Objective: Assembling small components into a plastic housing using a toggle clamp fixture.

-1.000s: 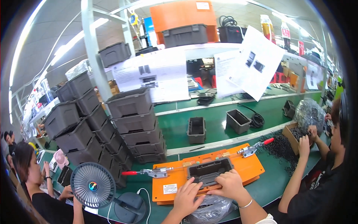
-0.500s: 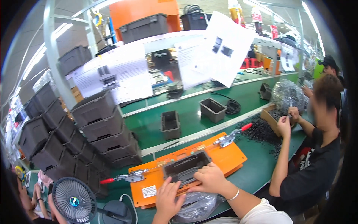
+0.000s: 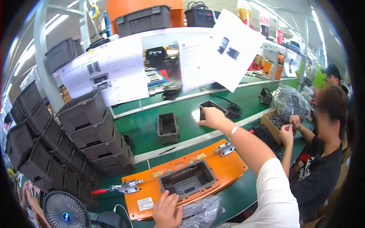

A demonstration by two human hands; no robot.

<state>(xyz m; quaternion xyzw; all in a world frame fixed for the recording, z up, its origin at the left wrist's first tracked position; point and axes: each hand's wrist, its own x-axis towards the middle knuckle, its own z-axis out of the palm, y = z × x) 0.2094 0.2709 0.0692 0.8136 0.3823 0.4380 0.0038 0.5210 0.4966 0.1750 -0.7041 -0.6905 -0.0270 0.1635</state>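
A dark grey plastic box (image 3: 190,181) sits in the cutout of an orange fixture plate (image 3: 234,167), its hollow side up. My left hand (image 3: 166,211) lies at the near left edge of this box, fingers stretched out and fingertips by its rim. Across the bench, my right hand (image 3: 215,118) is at a second dark grey plastic box (image 3: 205,104), fingers bent over its near left rim and thumb outside; the hand hides much of it. Toggle clamps with red handles, the left clamp (image 3: 127,187) and right clamp (image 3: 225,148), flank the fixture.
Another grey box (image 3: 168,129) stands left of my right hand. Stacked grey boxes (image 3: 91,129) rise at left, behind a fan (image 3: 66,212). Clear plastic bags (image 3: 201,212) lie before the fixture. A co-worker (image 3: 319,163) sits right, near small black parts (image 3: 266,138). A cable coil (image 3: 234,110) lies beyond.
My right hand has left the box in the fixture and reached forward to the box at the back. My left hand stays by the fixture. The view has shifted slightly.
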